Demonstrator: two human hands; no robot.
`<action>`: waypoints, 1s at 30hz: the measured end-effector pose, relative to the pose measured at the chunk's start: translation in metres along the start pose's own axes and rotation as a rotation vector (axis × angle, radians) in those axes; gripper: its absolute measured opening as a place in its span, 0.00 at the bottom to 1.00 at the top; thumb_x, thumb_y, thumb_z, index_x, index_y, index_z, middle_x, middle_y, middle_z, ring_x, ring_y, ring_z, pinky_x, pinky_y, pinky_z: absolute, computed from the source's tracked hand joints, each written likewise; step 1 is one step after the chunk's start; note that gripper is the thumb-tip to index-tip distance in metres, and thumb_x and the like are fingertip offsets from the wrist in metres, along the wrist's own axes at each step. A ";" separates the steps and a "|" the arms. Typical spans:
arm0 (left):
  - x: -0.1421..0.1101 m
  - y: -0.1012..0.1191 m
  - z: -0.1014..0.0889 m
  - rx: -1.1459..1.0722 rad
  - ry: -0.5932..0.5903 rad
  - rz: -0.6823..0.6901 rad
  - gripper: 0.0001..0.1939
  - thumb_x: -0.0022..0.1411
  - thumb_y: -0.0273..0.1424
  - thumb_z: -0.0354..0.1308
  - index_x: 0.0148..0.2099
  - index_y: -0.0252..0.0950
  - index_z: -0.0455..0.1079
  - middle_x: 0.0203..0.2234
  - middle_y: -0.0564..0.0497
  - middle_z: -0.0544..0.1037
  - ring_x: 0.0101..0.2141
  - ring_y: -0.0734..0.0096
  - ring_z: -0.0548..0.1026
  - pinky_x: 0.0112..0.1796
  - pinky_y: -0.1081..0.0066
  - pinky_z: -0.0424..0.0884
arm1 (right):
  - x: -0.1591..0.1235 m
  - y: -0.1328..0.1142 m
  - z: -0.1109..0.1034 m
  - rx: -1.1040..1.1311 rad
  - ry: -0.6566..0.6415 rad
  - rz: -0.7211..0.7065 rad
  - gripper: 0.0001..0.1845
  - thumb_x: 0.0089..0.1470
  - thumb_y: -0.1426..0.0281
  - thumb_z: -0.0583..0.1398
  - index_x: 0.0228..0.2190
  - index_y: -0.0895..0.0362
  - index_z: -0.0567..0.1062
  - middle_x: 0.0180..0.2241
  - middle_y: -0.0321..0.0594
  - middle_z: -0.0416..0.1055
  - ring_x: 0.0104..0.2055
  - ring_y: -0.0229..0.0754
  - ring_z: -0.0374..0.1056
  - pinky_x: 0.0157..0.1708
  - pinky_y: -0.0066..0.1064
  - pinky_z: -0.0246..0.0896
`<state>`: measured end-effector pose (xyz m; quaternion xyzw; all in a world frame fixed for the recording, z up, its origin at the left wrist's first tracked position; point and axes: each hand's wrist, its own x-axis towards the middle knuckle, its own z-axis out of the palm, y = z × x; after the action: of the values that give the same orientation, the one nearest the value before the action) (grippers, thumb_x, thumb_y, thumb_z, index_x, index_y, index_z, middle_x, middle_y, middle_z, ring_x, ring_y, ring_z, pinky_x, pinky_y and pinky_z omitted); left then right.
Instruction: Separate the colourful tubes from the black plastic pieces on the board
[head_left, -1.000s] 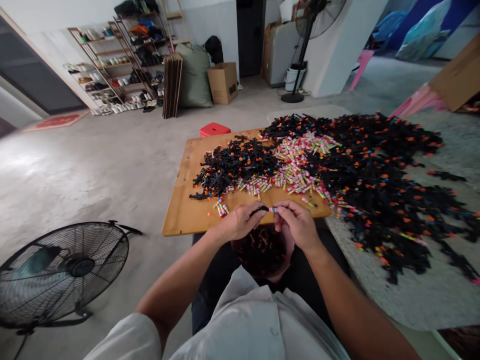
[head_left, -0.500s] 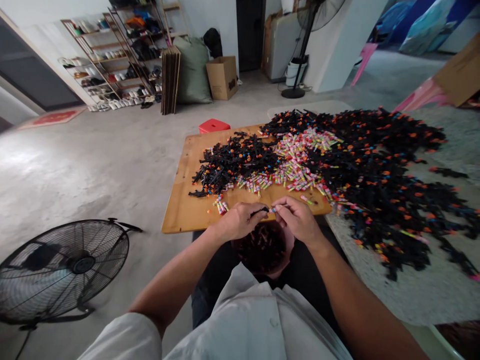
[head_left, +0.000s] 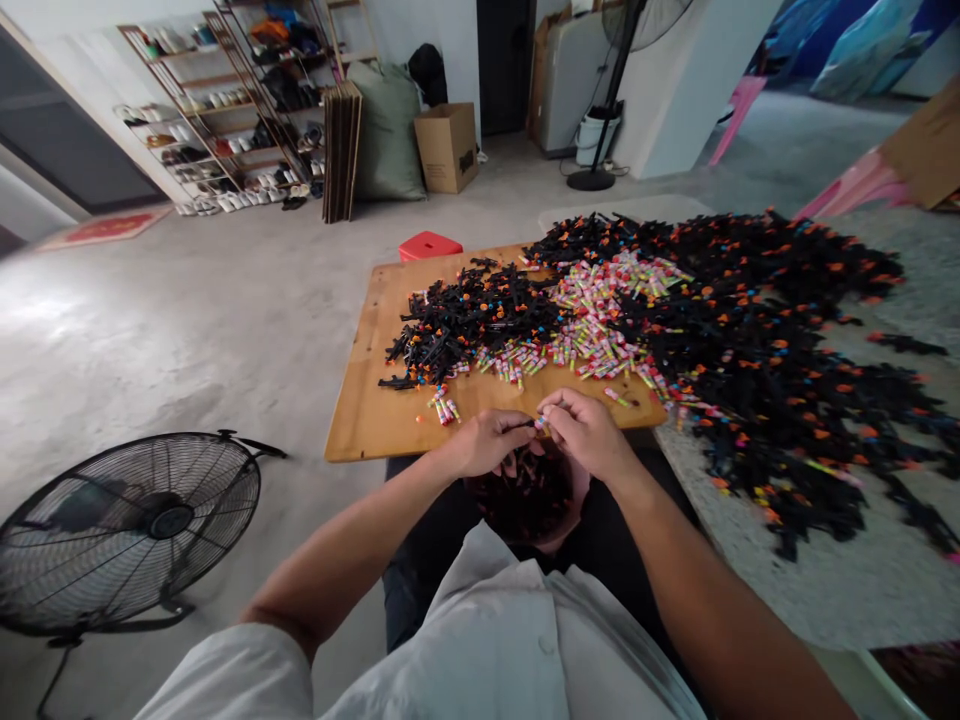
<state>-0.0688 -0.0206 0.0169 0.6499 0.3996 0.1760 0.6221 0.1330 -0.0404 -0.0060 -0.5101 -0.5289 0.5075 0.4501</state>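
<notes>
My left hand [head_left: 487, 442] is closed around a small black toy gun, mostly hidden by the fingers. Close against it, my right hand [head_left: 589, 432] pinches a small printed tube [head_left: 540, 423] with white and coloured wrapping. The two hands nearly meet at the table's near edge. Below them, between the knees, sits a pinkish tub [head_left: 579, 492] with dark pieces inside. Just beyond the hands lie a heap of black toy guns [head_left: 480, 320] with orange and blue bits and a pile of similar tubes [head_left: 592, 310]. A few loose tubes [head_left: 445, 406] lie nearer.
The wooden table [head_left: 360, 400] adjoins a grey stone-like surface [head_left: 765, 600] bearing more black toy guns [head_left: 780, 370]. On the floor at left stands a black fan [head_left: 165, 515]. A red stool [head_left: 430, 246] is behind the table; a cardboard box [head_left: 446, 150] and shoe racks [head_left: 217, 110] stand farther back.
The right hand has shifted slightly, and the tube between the hands is now tilted more. Both hands stay together at the table edge. The whole view has moved a little.
</notes>
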 end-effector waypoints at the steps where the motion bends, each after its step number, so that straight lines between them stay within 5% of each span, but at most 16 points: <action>1: 0.000 -0.002 0.001 -0.005 0.004 0.007 0.18 0.71 0.44 0.56 0.45 0.34 0.77 0.40 0.46 0.84 0.20 0.78 0.76 0.20 0.79 0.70 | 0.000 -0.001 0.001 -0.052 0.008 -0.036 0.09 0.59 0.63 0.61 0.32 0.55 0.75 0.19 0.29 0.65 0.19 0.33 0.57 0.19 0.25 0.52; 5: 0.001 -0.006 0.003 0.062 0.009 0.074 0.20 0.73 0.46 0.53 0.46 0.34 0.76 0.38 0.47 0.84 0.22 0.76 0.77 0.23 0.77 0.71 | 0.004 0.002 0.004 -0.030 0.006 -0.009 0.11 0.61 0.60 0.58 0.34 0.54 0.74 0.19 0.28 0.64 0.18 0.34 0.55 0.18 0.26 0.50; 8: 0.000 -0.010 0.003 0.335 0.079 0.116 0.16 0.72 0.42 0.54 0.44 0.37 0.78 0.33 0.50 0.84 0.27 0.71 0.79 0.31 0.75 0.73 | 0.002 0.011 0.004 -0.156 0.017 -0.029 0.12 0.62 0.60 0.57 0.34 0.55 0.75 0.21 0.31 0.67 0.22 0.37 0.61 0.23 0.28 0.55; 11: -0.002 -0.019 -0.007 0.565 0.078 0.133 0.12 0.70 0.40 0.58 0.44 0.41 0.81 0.36 0.51 0.85 0.36 0.67 0.81 0.39 0.74 0.73 | -0.005 0.024 -0.003 -0.390 -0.171 0.014 0.13 0.62 0.61 0.57 0.31 0.55 0.76 0.25 0.36 0.74 0.29 0.40 0.69 0.31 0.29 0.60; 13: -0.003 -0.025 -0.025 0.617 0.194 0.093 0.13 0.71 0.38 0.56 0.46 0.41 0.81 0.39 0.51 0.85 0.38 0.67 0.81 0.40 0.73 0.72 | -0.010 0.034 -0.011 -0.457 -0.354 0.122 0.15 0.63 0.59 0.57 0.33 0.56 0.78 0.25 0.36 0.76 0.28 0.41 0.70 0.30 0.29 0.60; 15: -0.004 -0.033 -0.051 0.679 0.446 -0.017 0.14 0.73 0.36 0.54 0.48 0.41 0.80 0.41 0.49 0.85 0.39 0.66 0.80 0.41 0.72 0.71 | -0.010 0.041 -0.016 -0.520 -0.432 0.164 0.17 0.64 0.57 0.57 0.35 0.55 0.79 0.25 0.36 0.76 0.26 0.41 0.70 0.29 0.30 0.59; 17: -0.003 -0.041 -0.078 0.777 0.641 -0.174 0.13 0.72 0.36 0.55 0.48 0.41 0.80 0.43 0.47 0.84 0.42 0.62 0.80 0.43 0.70 0.70 | 0.000 0.044 -0.016 -0.637 -0.351 0.111 0.18 0.65 0.56 0.56 0.34 0.55 0.79 0.26 0.37 0.77 0.29 0.43 0.72 0.32 0.31 0.59; 19: -0.001 -0.050 -0.098 0.815 0.713 -0.319 0.11 0.70 0.36 0.58 0.47 0.39 0.79 0.46 0.44 0.83 0.45 0.59 0.79 0.45 0.68 0.70 | 0.019 0.043 -0.008 -0.777 -0.179 0.041 0.17 0.67 0.59 0.55 0.33 0.54 0.78 0.29 0.40 0.79 0.34 0.45 0.74 0.35 0.32 0.59; 23: 0.011 -0.067 -0.112 0.801 0.823 -0.370 0.16 0.71 0.42 0.58 0.54 0.38 0.73 0.49 0.41 0.80 0.49 0.57 0.77 0.47 0.66 0.68 | 0.070 0.038 0.023 -1.006 0.046 0.052 0.14 0.68 0.64 0.55 0.40 0.55 0.79 0.41 0.48 0.82 0.45 0.51 0.76 0.41 0.34 0.61; 30: 0.041 -0.076 -0.118 0.900 0.708 -0.299 0.24 0.68 0.48 0.61 0.57 0.36 0.72 0.52 0.37 0.76 0.51 0.51 0.77 0.50 0.63 0.69 | 0.107 0.037 0.055 -1.151 0.071 0.158 0.17 0.69 0.67 0.54 0.53 0.64 0.72 0.48 0.62 0.78 0.50 0.57 0.76 0.45 0.38 0.64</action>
<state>-0.1521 0.0815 -0.0467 0.6882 0.7055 0.1056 0.1324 0.0737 0.0606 -0.0513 -0.7272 -0.6645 0.1530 0.0789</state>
